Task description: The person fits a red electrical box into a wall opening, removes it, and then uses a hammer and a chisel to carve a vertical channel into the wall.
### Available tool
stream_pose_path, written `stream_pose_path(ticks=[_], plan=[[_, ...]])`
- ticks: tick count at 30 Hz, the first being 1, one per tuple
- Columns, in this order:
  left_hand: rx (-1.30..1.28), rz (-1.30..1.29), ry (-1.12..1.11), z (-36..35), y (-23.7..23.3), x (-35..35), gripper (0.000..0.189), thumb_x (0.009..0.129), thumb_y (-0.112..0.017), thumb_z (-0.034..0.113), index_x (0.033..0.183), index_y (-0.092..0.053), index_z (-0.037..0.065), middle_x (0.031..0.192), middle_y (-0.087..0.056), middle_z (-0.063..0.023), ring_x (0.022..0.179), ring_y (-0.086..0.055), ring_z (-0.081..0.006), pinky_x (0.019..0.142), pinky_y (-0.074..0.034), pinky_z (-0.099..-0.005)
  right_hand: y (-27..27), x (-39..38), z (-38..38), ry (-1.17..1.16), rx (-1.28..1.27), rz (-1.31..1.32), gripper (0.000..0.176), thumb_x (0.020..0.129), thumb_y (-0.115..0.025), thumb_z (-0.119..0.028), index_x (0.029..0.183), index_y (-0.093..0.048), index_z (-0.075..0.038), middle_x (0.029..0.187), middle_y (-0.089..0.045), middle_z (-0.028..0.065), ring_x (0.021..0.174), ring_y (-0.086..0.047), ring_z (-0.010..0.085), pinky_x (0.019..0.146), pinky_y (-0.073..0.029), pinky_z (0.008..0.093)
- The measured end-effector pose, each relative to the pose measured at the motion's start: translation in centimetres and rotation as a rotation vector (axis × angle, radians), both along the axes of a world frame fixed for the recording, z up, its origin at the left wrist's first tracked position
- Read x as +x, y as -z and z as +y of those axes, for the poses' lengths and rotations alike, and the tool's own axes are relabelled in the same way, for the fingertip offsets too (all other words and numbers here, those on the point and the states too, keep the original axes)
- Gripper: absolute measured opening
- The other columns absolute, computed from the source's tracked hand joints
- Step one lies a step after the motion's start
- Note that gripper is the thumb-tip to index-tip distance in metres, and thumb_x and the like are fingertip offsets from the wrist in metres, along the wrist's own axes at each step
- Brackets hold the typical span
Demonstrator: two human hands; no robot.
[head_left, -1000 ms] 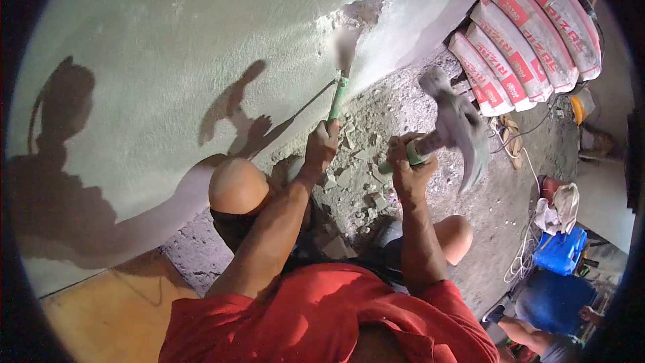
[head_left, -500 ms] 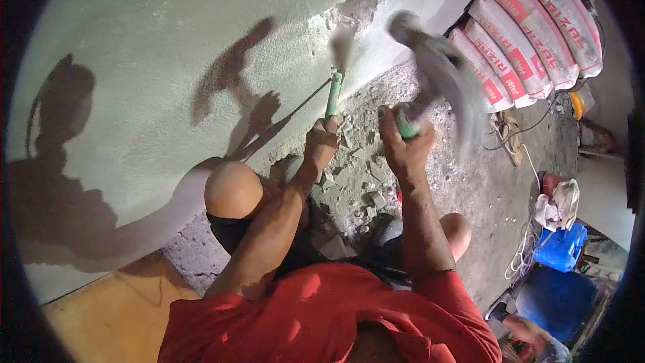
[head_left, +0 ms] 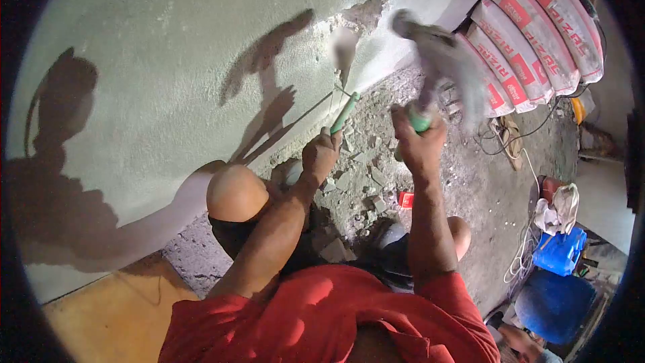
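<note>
In my left hand (head_left: 320, 158) is a chisel with a green handle (head_left: 345, 113), closed fingers around its lower end. Its far end is blurred near the rough, broken patch (head_left: 367, 13) in the grey wall (head_left: 175, 60); contact there cannot be made out. My right hand (head_left: 422, 148) is wrapped around the green grip of a hammer (head_left: 440, 60), raised to the right of the chisel. Motion smears the hammer head. Broken plaster pieces (head_left: 363, 181) lie on the floor below both hands.
Stacked printed sacks (head_left: 537, 40) stand at upper right against the wall. A small red object (head_left: 406, 199) lies by my right forearm. Cables (head_left: 521, 262), a blue container (head_left: 561, 250) and another person's arm (head_left: 523, 343) are at right. A yellowish board (head_left: 121, 309) lies lower left.
My right hand and the hammer have shifted slightly right and down. The chisel handle now leans further right, and my left hand is a little lower. The red object shows more fully.
</note>
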State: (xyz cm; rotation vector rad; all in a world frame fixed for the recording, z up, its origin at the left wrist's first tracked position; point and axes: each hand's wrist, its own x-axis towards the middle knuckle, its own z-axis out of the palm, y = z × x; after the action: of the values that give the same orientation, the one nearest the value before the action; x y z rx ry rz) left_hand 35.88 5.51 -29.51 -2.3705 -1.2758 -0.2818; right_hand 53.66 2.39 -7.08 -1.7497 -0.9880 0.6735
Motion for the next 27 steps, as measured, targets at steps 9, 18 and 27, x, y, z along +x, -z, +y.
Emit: stream_pose_path(ticks=[9,18,27], plan=[[-0.732,-0.906,-0.387,0.2,-5.0,1.2,0.038,0.096,-0.053,0.042,0.089,-0.057,0.006,0.071,-0.064,-0.0214,0.073,-0.063,-0.0441,0.059,-0.049,-0.0517,0.9,1.1,-4.1,-0.036,0.209,0.263,0.015,0.082,-0.073,-0.011,0.075,-0.060,-0.006,0.067,-0.059,-0.0019,0.059,-0.053,0.0064,0.056,-0.044,0.0236],[-0.674,-0.871,-0.322,0.7,-4.5,1.2,0.041,0.097,-0.053,0.041,0.082,-0.055,0.002,0.068,-0.063,-0.0251,0.067,-0.064,-0.0448,0.058,-0.050,-0.0517,14.4,-0.9,-3.0,0.049,0.251,0.219,0.014,0.083,-0.068,-0.007,0.094,-0.061,-0.002,0.081,-0.062,0.0035,0.069,-0.059,0.0140,0.065,-0.049,0.0285],[-0.811,-0.986,-0.401,1.6,-3.9,1.4,0.042,0.098,-0.049,0.041,0.085,-0.057,0.002,0.068,-0.062,-0.0259,0.068,-0.063,-0.0464,0.059,-0.050,-0.0522,10.2,1.6,-1.0,-0.020,0.009,0.117,0.018,0.084,-0.067,-0.017,0.082,-0.060,0.000,0.066,-0.059,0.0058,0.059,-0.053,0.0129,0.057,-0.046,0.0311]])
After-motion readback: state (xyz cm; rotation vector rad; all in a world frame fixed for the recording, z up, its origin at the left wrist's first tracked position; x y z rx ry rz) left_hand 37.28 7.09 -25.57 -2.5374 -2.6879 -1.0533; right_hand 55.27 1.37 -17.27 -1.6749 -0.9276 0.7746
